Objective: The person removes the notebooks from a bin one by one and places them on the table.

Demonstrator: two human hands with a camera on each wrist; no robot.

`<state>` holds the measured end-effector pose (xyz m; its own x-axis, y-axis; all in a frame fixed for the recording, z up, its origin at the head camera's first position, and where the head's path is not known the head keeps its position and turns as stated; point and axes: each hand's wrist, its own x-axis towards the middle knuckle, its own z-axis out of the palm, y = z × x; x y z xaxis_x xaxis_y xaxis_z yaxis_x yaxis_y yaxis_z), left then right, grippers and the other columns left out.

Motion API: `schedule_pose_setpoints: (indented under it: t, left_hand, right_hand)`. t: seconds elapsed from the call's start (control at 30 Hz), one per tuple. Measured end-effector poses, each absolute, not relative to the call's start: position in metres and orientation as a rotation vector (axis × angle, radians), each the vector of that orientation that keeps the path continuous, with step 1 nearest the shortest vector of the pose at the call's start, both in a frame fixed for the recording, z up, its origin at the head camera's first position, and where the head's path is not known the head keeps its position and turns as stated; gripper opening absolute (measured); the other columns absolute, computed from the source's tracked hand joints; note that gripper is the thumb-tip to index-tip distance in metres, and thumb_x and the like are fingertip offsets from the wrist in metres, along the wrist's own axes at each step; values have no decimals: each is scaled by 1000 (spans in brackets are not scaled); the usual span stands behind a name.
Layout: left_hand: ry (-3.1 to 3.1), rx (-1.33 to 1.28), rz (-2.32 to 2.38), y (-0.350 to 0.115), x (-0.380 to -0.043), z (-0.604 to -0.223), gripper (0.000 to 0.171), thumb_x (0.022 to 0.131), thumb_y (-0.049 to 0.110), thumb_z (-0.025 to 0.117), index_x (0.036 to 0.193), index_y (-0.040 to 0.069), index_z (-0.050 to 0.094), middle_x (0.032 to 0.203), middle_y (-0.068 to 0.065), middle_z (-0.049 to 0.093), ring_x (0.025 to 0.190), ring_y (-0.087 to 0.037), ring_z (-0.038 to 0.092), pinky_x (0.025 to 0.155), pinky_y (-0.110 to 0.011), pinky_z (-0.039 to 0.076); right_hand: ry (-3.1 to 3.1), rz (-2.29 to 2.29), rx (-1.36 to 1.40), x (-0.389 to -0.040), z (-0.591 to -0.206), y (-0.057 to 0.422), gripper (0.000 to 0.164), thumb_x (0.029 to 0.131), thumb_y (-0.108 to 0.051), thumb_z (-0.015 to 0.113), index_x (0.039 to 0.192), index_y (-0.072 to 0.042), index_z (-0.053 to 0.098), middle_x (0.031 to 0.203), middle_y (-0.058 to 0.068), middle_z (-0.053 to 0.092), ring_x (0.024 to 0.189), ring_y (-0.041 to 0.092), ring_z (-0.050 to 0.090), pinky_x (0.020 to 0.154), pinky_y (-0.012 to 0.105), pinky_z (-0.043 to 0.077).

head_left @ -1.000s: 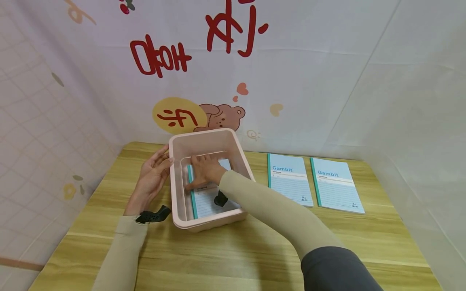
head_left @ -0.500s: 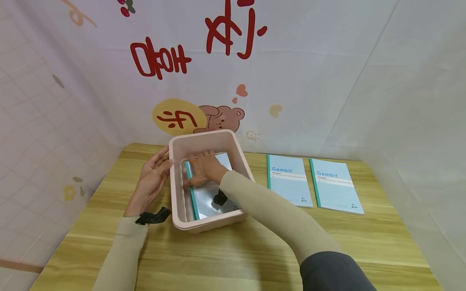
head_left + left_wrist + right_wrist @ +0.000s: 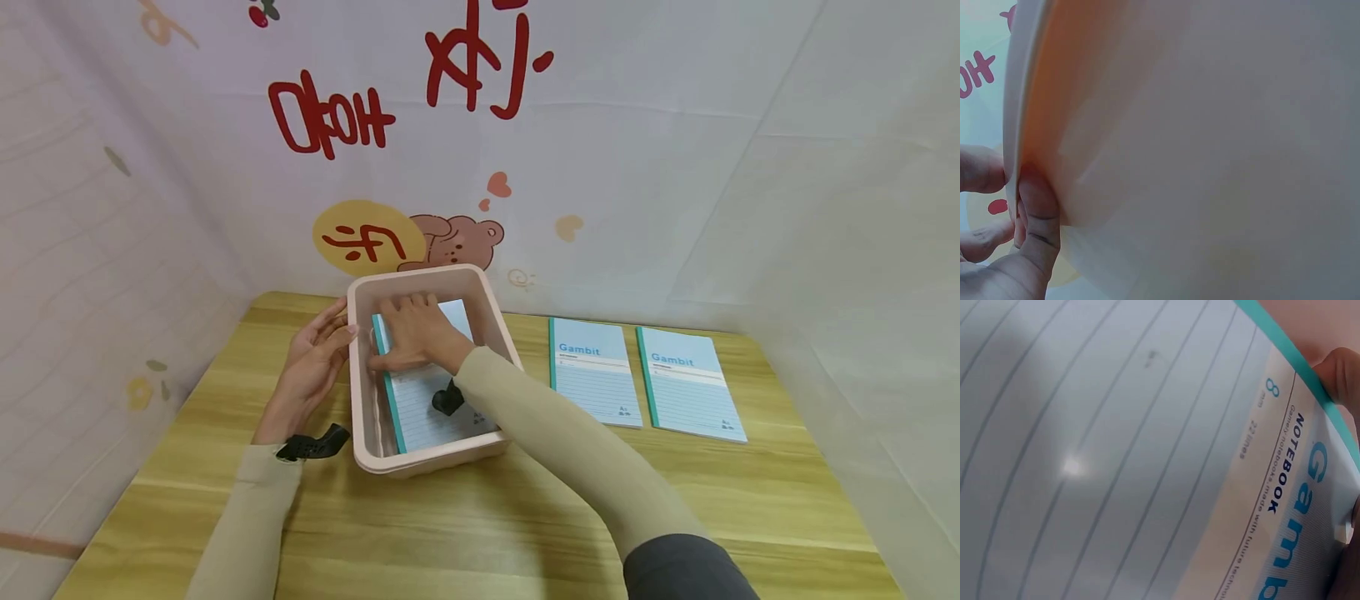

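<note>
A pale pink plastic storage bin (image 3: 359, 400) stands on the table, slightly turned. My left hand (image 3: 311, 362) holds its left rim; in the left wrist view the thumb (image 3: 1040, 194) is on one side of the bin wall and fingers on the other. Inside the bin is a light blue notebook (image 3: 420, 417) with a teal spine. My right hand (image 3: 420, 333) reaches in and grips its upper part, thumb by the spine. In the right wrist view, the notebook cover (image 3: 1116, 456) fills most of the picture and a fingertip (image 3: 1338, 369) touches the teal edge.
Two matching notebooks, one nearer (image 3: 596, 375) and one farther right (image 3: 692, 383), lie side by side on the wooden table (image 3: 420, 533). A printed white cloth wall (image 3: 637, 167) stands behind the table, with more cloth at both sides.
My right hand and the notebook in the bin have shifted toward the bin's far left part and appear slightly raised. The left hand and the bin stay in place.
</note>
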<state>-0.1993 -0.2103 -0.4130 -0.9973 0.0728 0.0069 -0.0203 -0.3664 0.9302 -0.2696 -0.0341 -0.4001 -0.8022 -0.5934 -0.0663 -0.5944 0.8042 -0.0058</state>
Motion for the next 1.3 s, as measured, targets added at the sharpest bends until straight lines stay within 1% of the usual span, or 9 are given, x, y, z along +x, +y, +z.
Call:
schedule_pose_setpoints:
  t: [0.17,0.27,0.43,0.57,0.7,0.77,0.93,1.17,1.3]
  left_hand:
    - [1739,64,2556,-213,-198,-416,67,103,2,57,161,1,23,125,-3,49,104,-6,57,84,-13,54]
    - [1732,64,2565,-214,-197,-418,67,103,1,56,161,0,24,123,-3,49,102,-5,57,83,-13,54]
    - [1712,65,2576,-215,-197,-420,67,103,1,56,161,0,23,123,-3,49,102,-5,57,83,-12,54]
    - [1706,64,2580,-214,-197,-420,67,103,2,57,161,1,24,123,-3,49,103,-6,57,84,-13,55]
    - [1705,51,2573,-213,-197,-419,67,102,2,58,160,2,26,123,-3,50,104,-7,57,85,-14,55]
    - [1698,42,2575,-213,-197,-418,67,102,2,59,160,2,26,123,-3,50,104,-7,57,86,-14,55]
    - [1708,32,2573,-215,-198,-415,68,102,3,59,161,2,25,123,-4,49,103,-6,57,87,-14,56]
    - [1697,45,2577,-215,-200,-414,69,101,3,61,160,2,27,123,-3,49,102,-6,57,85,-15,56]
    - [1690,76,2573,-212,-203,-415,67,102,3,60,160,1,27,122,-4,50,100,-6,58,84,-14,56]
  right_hand:
    - [2951,-5,-980,-272,-397,-36,88,85,-78,56,151,-22,38,152,7,49,140,28,43,114,51,35]
    - [2965,-46,-996,-273,-394,-36,89,84,-77,57,153,-25,38,155,5,47,143,27,42,117,50,34]
    - [2976,-102,-1047,-273,-388,-35,86,84,-76,57,152,-26,40,153,3,48,141,25,44,113,48,37]
    - [3002,-138,-1053,-273,-378,-30,81,85,-72,58,147,-22,42,147,5,52,135,26,48,111,48,39]
    - [3035,-190,-1038,-273,-369,-25,75,85,-69,58,140,-21,44,140,6,54,130,25,50,106,46,41]
    - [3047,-234,-1051,-273,-364,-23,70,85,-67,59,135,-20,46,135,5,56,124,23,51,100,43,41]
    - [3093,-314,-1090,-276,-353,-22,68,84,-65,61,132,-19,45,120,3,59,108,21,52,87,38,39]
    - [3138,-354,-1062,-279,-338,-15,71,83,-63,62,136,-19,44,120,1,58,108,19,52,91,40,40]
    - [3151,-373,-1024,-279,-327,-6,71,83,-62,61,137,-18,43,120,0,56,112,20,51,98,42,41]
